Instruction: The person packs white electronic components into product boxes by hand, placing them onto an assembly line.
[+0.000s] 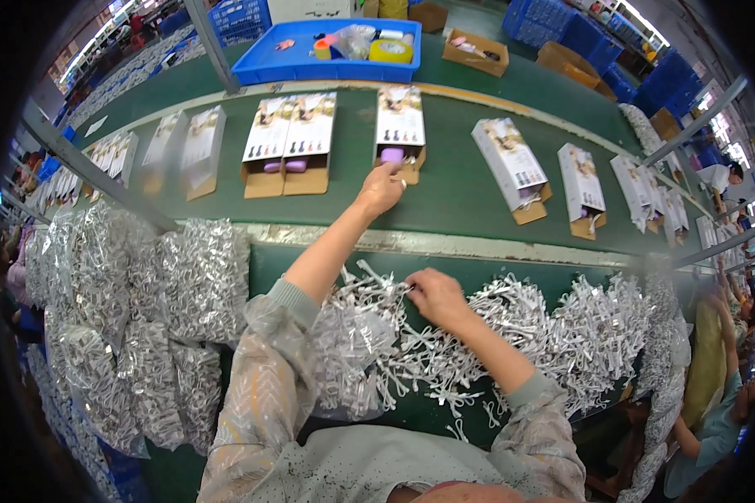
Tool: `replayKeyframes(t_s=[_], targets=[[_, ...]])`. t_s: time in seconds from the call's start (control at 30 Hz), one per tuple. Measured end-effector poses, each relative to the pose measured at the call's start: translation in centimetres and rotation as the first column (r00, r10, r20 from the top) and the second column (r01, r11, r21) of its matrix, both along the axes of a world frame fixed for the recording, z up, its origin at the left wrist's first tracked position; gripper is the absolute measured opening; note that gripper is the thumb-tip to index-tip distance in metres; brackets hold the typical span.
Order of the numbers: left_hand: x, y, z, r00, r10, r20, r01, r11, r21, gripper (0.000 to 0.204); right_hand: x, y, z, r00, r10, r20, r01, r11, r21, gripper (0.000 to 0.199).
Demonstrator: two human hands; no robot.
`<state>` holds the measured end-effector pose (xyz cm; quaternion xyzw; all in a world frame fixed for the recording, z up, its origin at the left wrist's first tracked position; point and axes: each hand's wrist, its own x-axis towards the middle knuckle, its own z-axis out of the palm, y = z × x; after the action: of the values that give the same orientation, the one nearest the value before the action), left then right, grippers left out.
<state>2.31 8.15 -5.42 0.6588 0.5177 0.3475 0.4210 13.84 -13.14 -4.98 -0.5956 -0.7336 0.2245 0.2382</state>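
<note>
My left hand (pixel 381 191) reaches across to the open near end of a white printed box (pixel 400 119) lying on the green belt (pixel 445 205). Its fingers are closed at the opening, beside a purple object (pixel 392 156) inside; what they grip is hidden. A bit of white cord shows there too. Lower down, my right hand (pixel 441 299) pinches a short white cable (pixel 410 287) at the edge of a loose heap of white cables (pixel 512 314). A clear plastic bag (pixel 352 344) with more such cables lies under my left forearm.
Two boxes (pixel 289 134) lie side by side to the left; others (pixel 512 168) lie to the right. Bagged cables (pixel 134 310) are stacked at left. A blue tray (pixel 264 63) holds tape rolls. Metal posts (pixel 92 163) rise beside the belt. Another person (pixel 713 453) is at far right.
</note>
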Motion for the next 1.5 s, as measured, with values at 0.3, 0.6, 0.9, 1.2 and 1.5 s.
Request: replayKeyframes(t_s=[0.3,0.6,0.9,1.2,1.5], targets=[[-8.3,-9.8,4.4,0.635,-0.445,-0.631,0.567,0.823,-0.010,0.028,3.5,0.9,4.1,0.951,-0.220,-0.216,0.137,0.929,-0.343,0.015],[-9.7,-9.0,3.3,0.947,-0.295,-0.124,0.278,0.951,-0.137,0.018,3.4,1.3,5.2,0.691,-0.404,-0.599,0.007,0.833,-0.553,0.020],[-10.3,-3.7,0.7,0.925,0.377,0.053,-0.370,0.923,-0.102,0.018,1.0,13.7,3.0,0.808,-0.415,-0.419,0.066,0.770,-0.635,0.024],[-7.1,0.4,-2.9,0.957,0.277,0.085,-0.279,0.960,0.018,0.029,2.1,16.7,1.8,0.816,-0.494,-0.300,0.327,0.822,-0.466,0.037],[-8.0,-11.8,5.7,0.605,-0.503,-0.617,0.564,0.818,-0.114,0.025,1.3,3.4,5.5,0.937,0.349,0.008,-0.345,0.931,-0.121,0.022]])
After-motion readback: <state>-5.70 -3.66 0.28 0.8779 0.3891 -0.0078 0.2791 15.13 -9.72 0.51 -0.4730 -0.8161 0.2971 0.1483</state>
